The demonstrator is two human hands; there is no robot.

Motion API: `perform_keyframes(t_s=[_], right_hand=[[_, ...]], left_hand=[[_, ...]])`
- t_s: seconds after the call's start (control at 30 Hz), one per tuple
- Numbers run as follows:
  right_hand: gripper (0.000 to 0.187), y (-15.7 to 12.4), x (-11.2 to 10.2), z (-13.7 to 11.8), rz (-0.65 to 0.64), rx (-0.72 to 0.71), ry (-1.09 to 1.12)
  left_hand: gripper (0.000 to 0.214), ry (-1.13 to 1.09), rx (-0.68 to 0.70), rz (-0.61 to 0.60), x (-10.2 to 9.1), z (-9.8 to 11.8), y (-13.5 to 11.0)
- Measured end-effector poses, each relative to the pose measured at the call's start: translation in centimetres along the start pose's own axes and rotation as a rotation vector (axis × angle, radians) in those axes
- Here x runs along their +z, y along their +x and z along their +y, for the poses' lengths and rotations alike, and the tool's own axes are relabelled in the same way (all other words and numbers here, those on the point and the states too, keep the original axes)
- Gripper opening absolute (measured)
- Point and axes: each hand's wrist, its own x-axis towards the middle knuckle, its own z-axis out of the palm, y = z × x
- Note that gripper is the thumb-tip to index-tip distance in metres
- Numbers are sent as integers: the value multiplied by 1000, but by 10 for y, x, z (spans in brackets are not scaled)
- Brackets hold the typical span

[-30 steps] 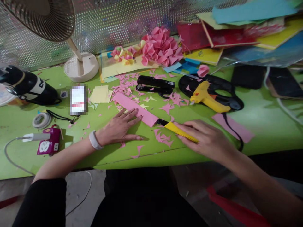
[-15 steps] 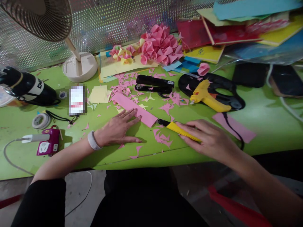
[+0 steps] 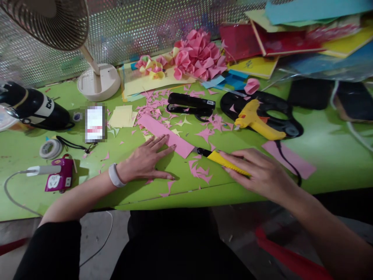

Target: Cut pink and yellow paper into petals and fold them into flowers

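Observation:
A pink paper strip [image 3: 181, 144] lies slanted on the green table. My left hand [image 3: 144, 160] is flat with fingers spread, its fingertips pressing on the strip's near edge. My right hand [image 3: 256, 169] grips a yellow utility knife [image 3: 227, 162]. The knife's blade tip is at the strip's right end, low over the table. Cut pink paper scraps [image 3: 200, 171] are scattered below the strip, and more scraps [image 3: 150, 105] are heaped beyond it. Yellow paper squares [image 3: 122, 116] lie to the left of the strip.
Beyond the strip is a black stapler [image 3: 190, 103]. A yellow glue gun [image 3: 258, 122] rests on a black holder, its cord running over another pink strip [image 3: 303, 165]. Folded pink paper flowers [image 3: 199, 56] are piled behind. A fan [image 3: 99, 85], bottle [image 3: 43, 109], phone [image 3: 95, 123] and purple socket adapter [image 3: 61, 175] stand left.
The knife in my right hand has shifted very slightly to the right, its blade still by the strip's end. My left hand stays on the paper.

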Motion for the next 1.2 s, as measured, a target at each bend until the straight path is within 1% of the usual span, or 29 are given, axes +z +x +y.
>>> perform_keyframes(t_s=[0.13, 0.23, 0.4, 0.6, 0.77, 0.97, 1.07, 1.2], right_hand=[[43, 4, 2, -1, 12, -8, 17], [45, 9, 5, 0, -9, -5, 27], [44, 7, 7, 5, -16, 1, 52], [51, 13, 10, 6, -26, 1, 77], [51, 13, 8, 8, -43, 12, 84], [57, 16, 11, 9, -13, -40, 56], [49, 14, 11, 10, -36, -13, 79], [39, 11, 8, 11, -29, -27, 59]], left_hand=[[109, -4, -1, -10, 1, -1, 0], [108, -5, 0, -6, 2, -1, 0], [108, 5, 17, 11, 5, -3, -1], [106, 11, 28, 25, 8, -4, -1], [106, -4, 27, 19, 6, -2, -1], [108, -14, 18, 14, 4, -2, -1], [107, -14, 27, 12, 4, -2, -1], [107, -4, 27, 12, 4, -2, -2]])
